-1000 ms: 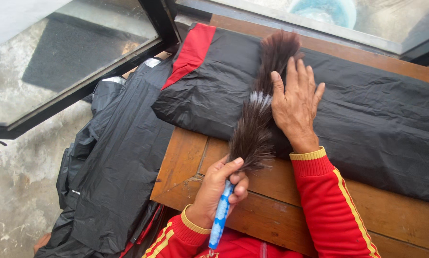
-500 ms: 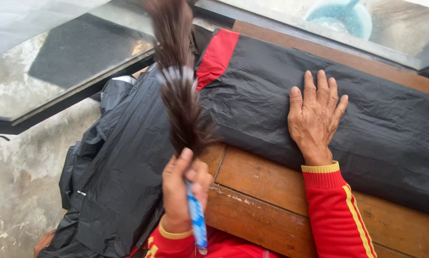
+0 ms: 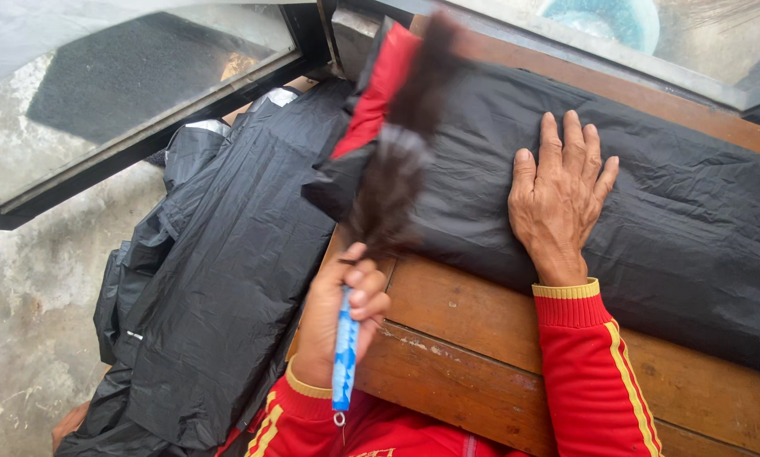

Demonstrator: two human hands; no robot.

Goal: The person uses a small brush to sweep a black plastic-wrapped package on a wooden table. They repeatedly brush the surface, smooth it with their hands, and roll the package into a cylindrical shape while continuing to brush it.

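Observation:
My left hand (image 3: 339, 315) grips the blue patterned handle of a feather duster (image 3: 394, 169). Its dark, motion-blurred feathers sweep over the red-lined end of a black raincoat (image 3: 685, 211) that lies folded on a wooden table (image 3: 473, 338). My right hand (image 3: 559, 196) rests flat on the black fabric, fingers spread, palm down. Both arms wear red sleeves with yellow cuffs.
A second black garment (image 3: 219, 271) hangs off the table's left edge down to the concrete floor (image 3: 24, 279). An open glass window pane in a dark frame (image 3: 126, 93) stands at the upper left. A blue basin (image 3: 604, 17) shows behind glass at the top.
The duster was on the raincoat beside my right hand, swung up and left, and now comes back down over the raincoat's red end. My right hand stays pressed flat.

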